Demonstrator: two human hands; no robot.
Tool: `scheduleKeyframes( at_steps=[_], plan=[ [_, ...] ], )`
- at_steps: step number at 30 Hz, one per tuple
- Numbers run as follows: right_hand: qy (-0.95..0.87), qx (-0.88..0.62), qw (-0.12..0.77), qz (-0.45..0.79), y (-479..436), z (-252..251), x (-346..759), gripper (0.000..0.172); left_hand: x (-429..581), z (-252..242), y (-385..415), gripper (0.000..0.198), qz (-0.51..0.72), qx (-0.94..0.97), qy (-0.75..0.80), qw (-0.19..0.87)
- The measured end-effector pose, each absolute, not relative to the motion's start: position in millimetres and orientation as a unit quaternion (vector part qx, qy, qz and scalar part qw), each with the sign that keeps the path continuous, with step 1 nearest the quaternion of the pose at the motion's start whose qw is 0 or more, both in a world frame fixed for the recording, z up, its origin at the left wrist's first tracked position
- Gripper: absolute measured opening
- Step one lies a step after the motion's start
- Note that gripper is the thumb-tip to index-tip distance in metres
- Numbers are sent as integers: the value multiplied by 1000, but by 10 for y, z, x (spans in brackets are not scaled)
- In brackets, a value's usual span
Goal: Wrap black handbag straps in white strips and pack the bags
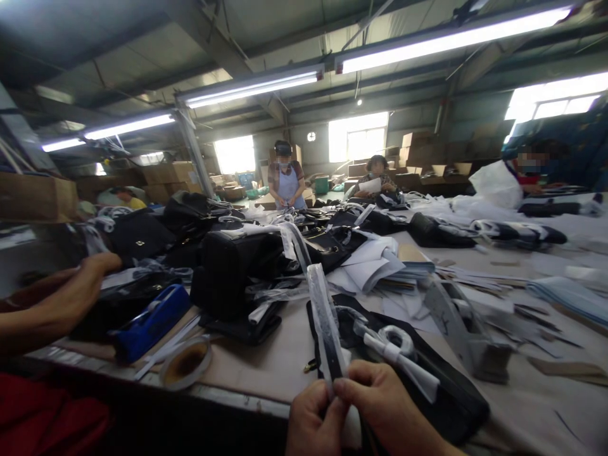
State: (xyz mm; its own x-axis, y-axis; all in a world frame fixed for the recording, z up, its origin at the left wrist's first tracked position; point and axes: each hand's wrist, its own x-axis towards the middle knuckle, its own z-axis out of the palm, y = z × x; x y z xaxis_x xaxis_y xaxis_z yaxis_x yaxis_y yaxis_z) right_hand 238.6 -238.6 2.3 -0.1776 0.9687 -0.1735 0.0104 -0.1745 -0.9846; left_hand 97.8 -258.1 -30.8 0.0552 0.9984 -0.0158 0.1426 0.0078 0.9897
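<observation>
At the bottom centre, my left hand (314, 418) and my right hand (380, 402) are close together, both pinching the lower part of a black bag strap (338, 364). White wrapping (323, 304) covers the strap's upper part, which rises away from me. Directly beyond and to the right of my hands lies a black bag (439, 380) on the table. On it rest a coiled, white-wrapped handle (399, 342) and a rolled white piece (418, 377).
A grey tape dispenser (475, 342) stands at right; a blue one (152, 323) and a tape roll (185, 362) sit at left. Black bags (232, 272) and white paper sheets (373, 259) crowd the table. A co-worker's arm (61, 304) reaches in from the left; other people work across the table.
</observation>
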Motion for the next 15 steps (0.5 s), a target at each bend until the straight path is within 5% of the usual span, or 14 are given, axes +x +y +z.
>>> scheduleKeyframes(
  at_steps=[8,15],
  plan=[
    [-659,-438,413,450,-2372,-61,2515,26,785,-178,-2512,67,397,472,423,665],
    [-759,-381,412,330,-2366,-242,2482,28,818,-206,-2397,53,411,351,405,737]
  ],
)
